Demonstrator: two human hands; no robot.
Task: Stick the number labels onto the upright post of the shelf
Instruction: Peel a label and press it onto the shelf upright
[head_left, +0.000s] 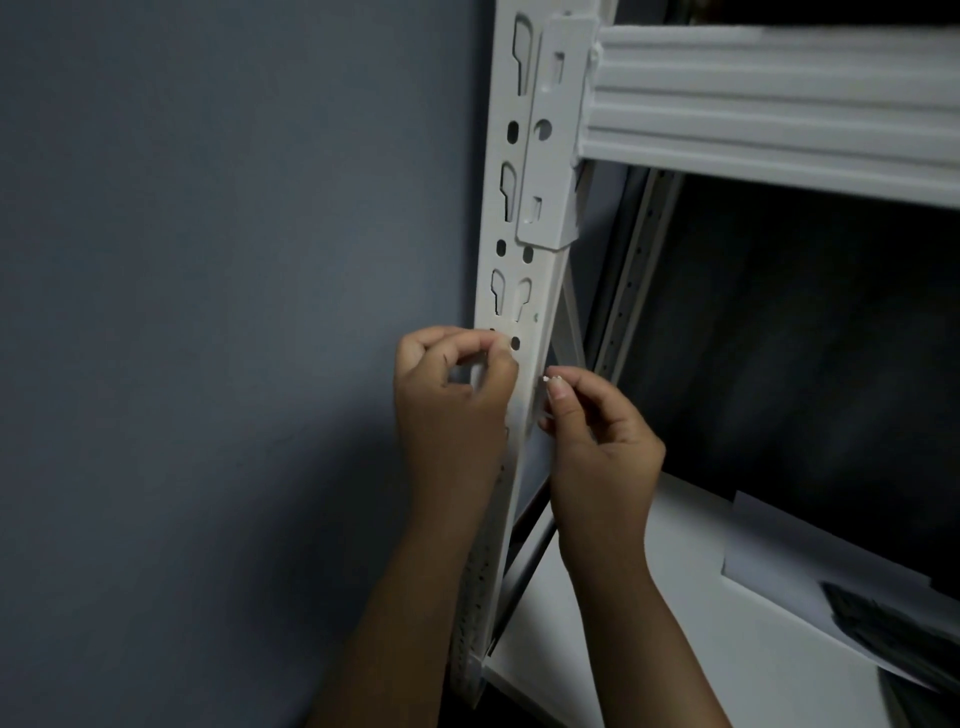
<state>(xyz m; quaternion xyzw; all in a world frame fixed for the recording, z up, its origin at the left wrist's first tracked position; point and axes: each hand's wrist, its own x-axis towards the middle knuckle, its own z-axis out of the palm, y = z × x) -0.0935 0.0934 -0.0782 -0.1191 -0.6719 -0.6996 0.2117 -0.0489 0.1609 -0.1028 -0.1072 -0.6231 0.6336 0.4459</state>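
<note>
The upright post (524, 218) of the white metal shelf runs from the top of the view down to the lower middle, tilted a little in the wide-angle picture, its face punched with keyhole slots and round holes. A small pale label (475, 375) shows as a sliver between the curled fingers of the left hand (452, 395), which sits at the post's left edge just under a round hole, thumb and forefinger pinched together near the top; whether the label already touches the post cannot be told. The right hand (597, 441) is at the post's right edge, about level with the left, its fingers curled and its thumb and forefinger nipping a tiny white crumpled bit (551, 380) right beside the metal; what that bit is stays unclear, and no number can be read on either piece. Above the hands a bracket plate (553, 135) hooks into the post and carries a ribbed white crossbeam (769, 104) off to the right. Below and right lies a white shelf board (649, 649), with a pale sheet (779, 551) and something dark (893, 623) on it at the far right. A blue-grey wall (208, 312) fills the left side, and the space behind the shelf is dark
</note>
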